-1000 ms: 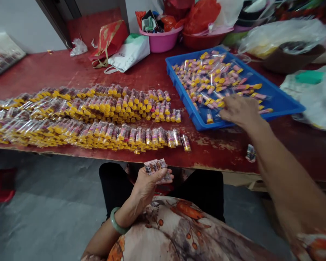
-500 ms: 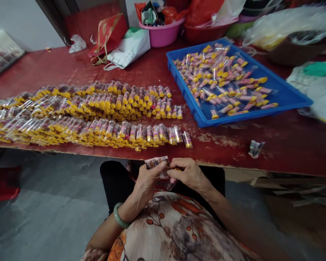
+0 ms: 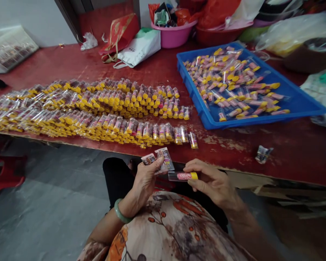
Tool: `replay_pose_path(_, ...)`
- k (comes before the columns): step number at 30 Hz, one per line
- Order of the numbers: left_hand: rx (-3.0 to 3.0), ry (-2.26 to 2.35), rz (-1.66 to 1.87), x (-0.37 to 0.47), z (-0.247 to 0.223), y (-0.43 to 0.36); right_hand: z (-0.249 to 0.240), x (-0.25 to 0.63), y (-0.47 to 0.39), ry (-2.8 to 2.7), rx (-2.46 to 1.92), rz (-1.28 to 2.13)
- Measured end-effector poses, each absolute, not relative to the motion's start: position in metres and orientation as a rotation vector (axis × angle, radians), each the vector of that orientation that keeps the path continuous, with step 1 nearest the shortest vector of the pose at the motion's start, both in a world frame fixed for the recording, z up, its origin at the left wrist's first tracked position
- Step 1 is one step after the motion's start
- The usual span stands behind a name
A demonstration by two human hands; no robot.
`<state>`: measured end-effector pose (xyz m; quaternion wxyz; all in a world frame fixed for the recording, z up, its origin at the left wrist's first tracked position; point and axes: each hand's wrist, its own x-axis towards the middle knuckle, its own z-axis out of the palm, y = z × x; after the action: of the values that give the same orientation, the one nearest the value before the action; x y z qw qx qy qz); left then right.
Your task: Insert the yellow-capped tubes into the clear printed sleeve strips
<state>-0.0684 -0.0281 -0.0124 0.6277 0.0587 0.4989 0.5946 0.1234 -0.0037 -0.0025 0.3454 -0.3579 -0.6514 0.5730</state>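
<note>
My left hand (image 3: 146,174) grips small printed plastic sleeves (image 3: 164,159), the thumb pressed on them; one stands apart from the others. Between the thumb and fingers of my right hand (image 3: 210,181) is a clear tube (image 3: 183,176) with a yellow cap and pink contents. It lies level, its clear end pointing left, just below the sleeves. Ahead of my hands, stacked rows of wrapped tubes (image 3: 119,125) with yellow caps cover the left of the table. One wrapped tube (image 3: 192,140) lies at the right end of the front row.
On the red table (image 3: 233,145), a blue tray (image 3: 250,123) holds many loose tubes. A crumpled printed sleeve (image 3: 263,154) lies near the front edge. Behind are a pink basin (image 3: 174,36), a white bag (image 3: 141,49) and a red bag (image 3: 123,32). A red stool (image 3: 11,174) stands at left.
My hands have moved apart. The tube in my right hand has come up and right into plain view, and the sleeves in my left hand are now fanned out.
</note>
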Motion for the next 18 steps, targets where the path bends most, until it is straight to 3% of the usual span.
replay_pose_path(18,0.060,1.046,1.317,-0.066,-0.011,-0.031,-0.018,0.111,-0.036,-1.890,-0.893,0.538)
